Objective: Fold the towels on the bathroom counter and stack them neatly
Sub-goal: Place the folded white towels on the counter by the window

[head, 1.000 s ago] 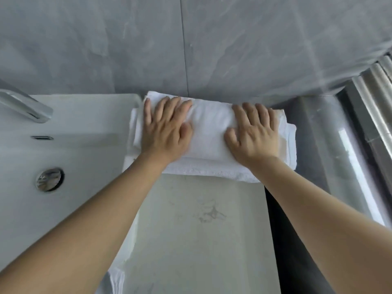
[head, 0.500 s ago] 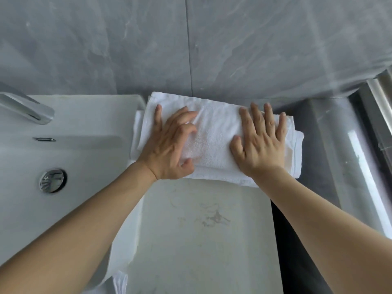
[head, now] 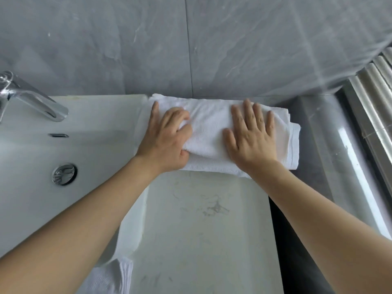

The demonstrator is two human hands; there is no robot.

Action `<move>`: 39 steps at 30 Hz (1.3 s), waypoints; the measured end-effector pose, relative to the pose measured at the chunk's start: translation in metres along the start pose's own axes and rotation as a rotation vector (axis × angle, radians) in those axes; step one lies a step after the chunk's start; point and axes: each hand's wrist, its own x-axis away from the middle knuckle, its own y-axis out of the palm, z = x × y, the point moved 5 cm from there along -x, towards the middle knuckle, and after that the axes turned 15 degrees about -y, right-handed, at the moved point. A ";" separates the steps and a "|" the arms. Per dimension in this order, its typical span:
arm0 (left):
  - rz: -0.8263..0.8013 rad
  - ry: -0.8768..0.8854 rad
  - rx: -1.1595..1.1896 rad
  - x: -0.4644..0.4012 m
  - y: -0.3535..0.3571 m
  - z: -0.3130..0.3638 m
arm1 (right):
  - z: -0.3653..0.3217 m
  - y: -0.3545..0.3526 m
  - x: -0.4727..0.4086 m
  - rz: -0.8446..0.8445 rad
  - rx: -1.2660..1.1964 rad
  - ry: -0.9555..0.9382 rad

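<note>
While the folded towel lay on the counter against the wall, the left hand pinched its near-left edge with curled fingers. The right hand pressed flat, fingers straight; tidying likely needed a gentle tug against that steady press.

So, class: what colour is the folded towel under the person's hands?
White, plain with no pattern: the folded towel shows best in the head view.

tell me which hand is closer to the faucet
Left. The left hand grips the folded towel's end nearest the sink, a basin's breadth from the faucet. The right hand lies flat on the towel's far end, farther away.
</note>
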 end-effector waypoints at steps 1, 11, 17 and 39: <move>-0.107 -0.039 0.014 0.007 0.010 -0.003 | 0.000 0.009 0.005 -0.044 0.006 0.011; -0.258 -0.389 0.046 0.011 0.047 -0.014 | 0.007 0.019 -0.005 -0.059 0.043 0.005; -0.239 -0.414 0.011 0.017 0.028 -0.015 | -0.007 0.003 0.020 0.015 -0.002 -0.056; -0.028 -0.382 0.070 0.285 -0.088 -0.066 | -0.253 0.040 0.191 0.129 -0.280 0.268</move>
